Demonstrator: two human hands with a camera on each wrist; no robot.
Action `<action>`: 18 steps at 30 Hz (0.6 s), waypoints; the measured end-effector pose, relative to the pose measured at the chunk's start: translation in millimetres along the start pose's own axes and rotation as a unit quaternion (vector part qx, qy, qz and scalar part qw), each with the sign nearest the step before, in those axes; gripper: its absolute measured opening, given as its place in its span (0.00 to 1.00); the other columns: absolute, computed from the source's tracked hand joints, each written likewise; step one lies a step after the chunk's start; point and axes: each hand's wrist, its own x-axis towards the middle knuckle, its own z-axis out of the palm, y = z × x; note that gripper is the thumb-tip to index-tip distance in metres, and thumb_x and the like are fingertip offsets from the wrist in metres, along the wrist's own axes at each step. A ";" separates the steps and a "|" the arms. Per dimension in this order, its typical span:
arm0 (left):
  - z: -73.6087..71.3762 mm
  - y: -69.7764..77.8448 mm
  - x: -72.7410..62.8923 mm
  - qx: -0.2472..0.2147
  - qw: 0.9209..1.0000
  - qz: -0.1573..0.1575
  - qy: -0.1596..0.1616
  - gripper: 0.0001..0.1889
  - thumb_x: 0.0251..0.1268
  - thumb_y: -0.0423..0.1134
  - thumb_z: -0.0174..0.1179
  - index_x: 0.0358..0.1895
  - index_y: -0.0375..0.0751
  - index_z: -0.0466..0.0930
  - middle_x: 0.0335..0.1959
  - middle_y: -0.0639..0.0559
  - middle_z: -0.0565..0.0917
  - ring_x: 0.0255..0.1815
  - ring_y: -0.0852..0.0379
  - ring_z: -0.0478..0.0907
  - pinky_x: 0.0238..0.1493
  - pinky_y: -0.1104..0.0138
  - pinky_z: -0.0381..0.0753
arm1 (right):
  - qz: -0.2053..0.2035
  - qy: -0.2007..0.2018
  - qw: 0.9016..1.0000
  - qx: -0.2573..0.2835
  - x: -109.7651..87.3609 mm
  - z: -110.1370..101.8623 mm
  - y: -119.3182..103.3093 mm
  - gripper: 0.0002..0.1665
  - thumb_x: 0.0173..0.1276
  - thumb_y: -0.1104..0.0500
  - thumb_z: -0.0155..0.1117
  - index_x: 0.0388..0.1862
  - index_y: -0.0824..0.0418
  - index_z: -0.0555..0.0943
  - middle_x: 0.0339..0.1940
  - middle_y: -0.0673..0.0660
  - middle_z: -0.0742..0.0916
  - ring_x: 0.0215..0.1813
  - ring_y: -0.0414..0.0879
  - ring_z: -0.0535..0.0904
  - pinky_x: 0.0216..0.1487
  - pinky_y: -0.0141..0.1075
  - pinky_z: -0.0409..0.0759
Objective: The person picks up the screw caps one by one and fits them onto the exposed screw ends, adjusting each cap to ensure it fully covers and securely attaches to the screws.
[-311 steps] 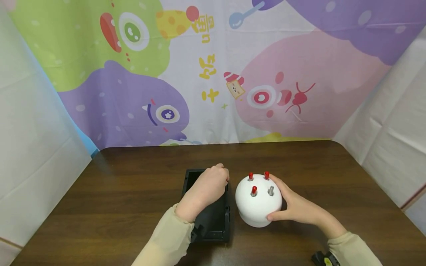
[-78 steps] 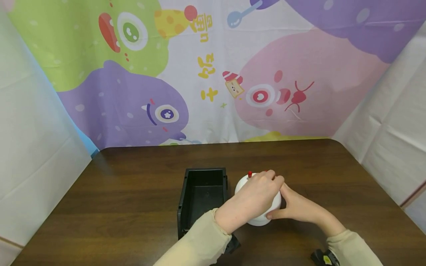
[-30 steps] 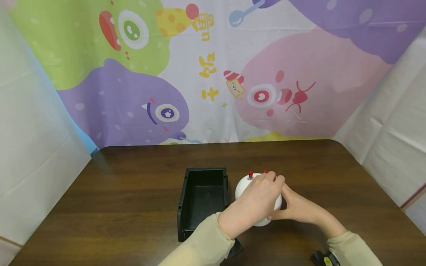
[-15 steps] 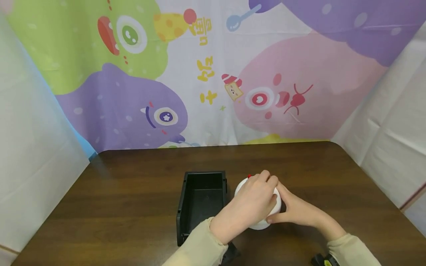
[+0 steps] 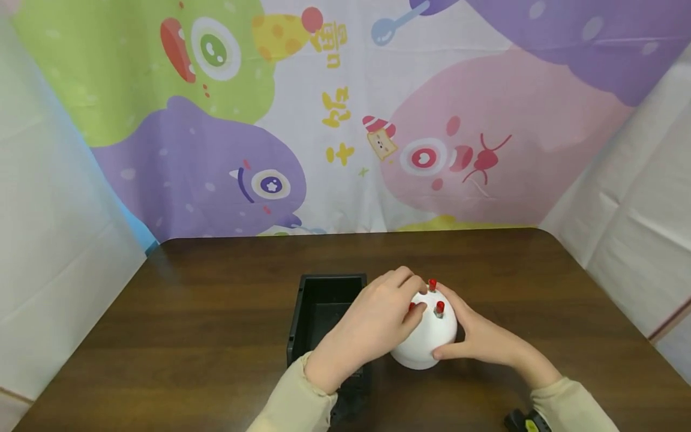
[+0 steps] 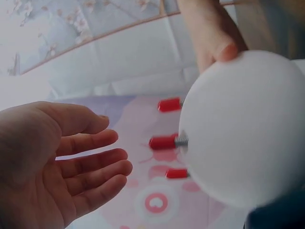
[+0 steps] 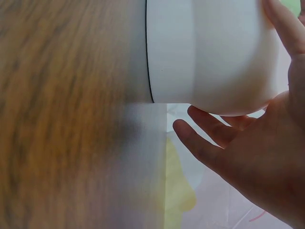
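A white dome-shaped object (image 5: 423, 342) stands on the table, with short metal posts on top. Red caps cover the posts in view, including the front-right red cap (image 5: 439, 308); a threaded shank shows below one red cap (image 6: 163, 142) in the left wrist view. My right hand (image 5: 483, 336) grips the dome's right side, thumb in front and fingers behind. Just left of the posts is my left hand (image 5: 372, 315), its fingers loosely bent and holding nothing, apart from the caps in the left wrist view (image 6: 71, 162). It hides the back-left post in the head view.
A black open bin (image 5: 333, 278) sits left of the dome, partly under my left forearm. The brown wooden table (image 5: 216, 312) ends at a cartoon-print curtain (image 5: 345, 198). A black wrist device (image 5: 526, 421) shows at my right sleeve.
My left hand has drawn back left from the front-right post. That post, bare metal in the oldest frame, now shows a red cap. My right hand keeps its hold on the dome.
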 end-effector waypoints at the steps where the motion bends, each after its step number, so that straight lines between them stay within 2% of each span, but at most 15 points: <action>1: -1.6 -2.0 -1.6 -0.001 1.000 -0.004 -0.001 0.08 0.60 0.42 0.58 0.40 0.44 0.78 0.36 0.56 0.77 0.36 0.62 0.74 0.39 0.72 0.76 | 0.000 0.001 1.000 0.001 0.1 -0.1 -0.2 0.62 0.49 0.47 0.72 0.71 0.39 0.39 0.71 0.53 0.54 0.66 0.52 0.59 0.57 0.49 0.67; 7: -5.8 -14.9 -12.7 0.004 1.000 -0.010 0.013 0.07 0.59 0.42 0.58 0.39 0.45 0.78 0.36 0.56 0.77 0.36 0.63 0.74 0.39 0.71 0.76 | -0.002 0.002 1.000 0.015 0.8 0.4 -1.5 0.62 0.49 0.48 0.72 0.72 0.40 0.39 0.72 0.57 0.54 0.68 0.56 0.55 0.57 0.58 0.63; 18: -12.8 -37.8 -27.0 0.003 0.998 -0.044 0.039 0.05 0.60 0.40 0.57 0.37 0.46 0.79 0.35 0.57 0.78 0.31 0.63 0.72 0.35 0.69 0.73 | 0.006 0.009 1.000 0.003 0.4 -0.4 -4.4 0.63 0.47 0.46 0.73 0.72 0.42 0.41 0.71 0.58 0.54 0.68 0.57 0.56 0.57 0.58 0.62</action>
